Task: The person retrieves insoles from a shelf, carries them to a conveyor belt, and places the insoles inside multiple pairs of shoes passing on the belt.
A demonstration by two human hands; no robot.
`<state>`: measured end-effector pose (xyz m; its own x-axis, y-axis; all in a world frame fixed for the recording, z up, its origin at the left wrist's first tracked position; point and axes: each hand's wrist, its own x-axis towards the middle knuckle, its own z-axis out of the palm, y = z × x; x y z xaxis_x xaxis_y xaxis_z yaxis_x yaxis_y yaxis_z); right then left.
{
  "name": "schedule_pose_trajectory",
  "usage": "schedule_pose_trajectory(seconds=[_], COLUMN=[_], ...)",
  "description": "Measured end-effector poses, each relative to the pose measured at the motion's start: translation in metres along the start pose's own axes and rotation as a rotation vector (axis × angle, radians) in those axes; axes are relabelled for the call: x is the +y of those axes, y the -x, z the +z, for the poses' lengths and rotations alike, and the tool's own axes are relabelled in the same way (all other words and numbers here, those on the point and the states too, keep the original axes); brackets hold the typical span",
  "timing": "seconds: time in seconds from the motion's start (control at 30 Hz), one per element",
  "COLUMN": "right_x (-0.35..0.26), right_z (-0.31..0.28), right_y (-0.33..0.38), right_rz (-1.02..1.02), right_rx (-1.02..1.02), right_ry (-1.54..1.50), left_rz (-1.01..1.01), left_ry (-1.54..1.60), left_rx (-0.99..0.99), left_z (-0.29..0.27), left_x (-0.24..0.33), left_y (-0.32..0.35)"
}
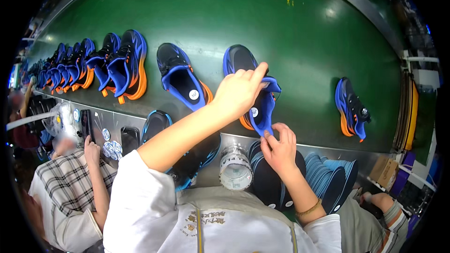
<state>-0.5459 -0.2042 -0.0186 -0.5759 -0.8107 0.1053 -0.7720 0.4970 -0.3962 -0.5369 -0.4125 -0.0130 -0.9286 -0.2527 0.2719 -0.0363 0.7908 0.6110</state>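
Note:
A black and blue sneaker with an orange sole (241, 58) lies on the green belt in front of me, its heel toward me. My left hand (240, 91) is closed over the shoe's lacing and tongue, hiding much of its middle. At the blue heel collar, my right hand (280, 147) pinches the edge between thumb and fingers. A round white sticker shows on the insole inside. To the left lies a matching sneaker (183, 79) with a similar sticker inside. Another matching sneaker (350, 107) sits farther right, tilted on its side.
Several similar sneakers (126, 65) line the belt (290, 33) at left. Along the near ledge are a black and blue shoe (157, 124), a clear roll or cup (236, 171), and stacked insoles (323, 178). A co-worker in plaid (70, 182) sits at left, by a phone (86, 124).

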Motion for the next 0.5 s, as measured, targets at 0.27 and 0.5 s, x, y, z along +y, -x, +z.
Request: schedule_pose_trajectory(seconds=[0.27,0.5], right_x=[-0.009,-0.005], right_z=[0.013,0.019], right_y=[-0.063,-0.031], right_rz=[-0.181,-0.294], right_rx=[-0.19,-0.022], right_ry=[0.058,-0.04], left_rz=[0.44,0.386], left_ry=[-0.23,-0.302], left_rx=[-0.283,-1.023], left_z=[-0.005,0.072], left_x=[-0.019,-0.017], left_y=[0.005,-0.016])
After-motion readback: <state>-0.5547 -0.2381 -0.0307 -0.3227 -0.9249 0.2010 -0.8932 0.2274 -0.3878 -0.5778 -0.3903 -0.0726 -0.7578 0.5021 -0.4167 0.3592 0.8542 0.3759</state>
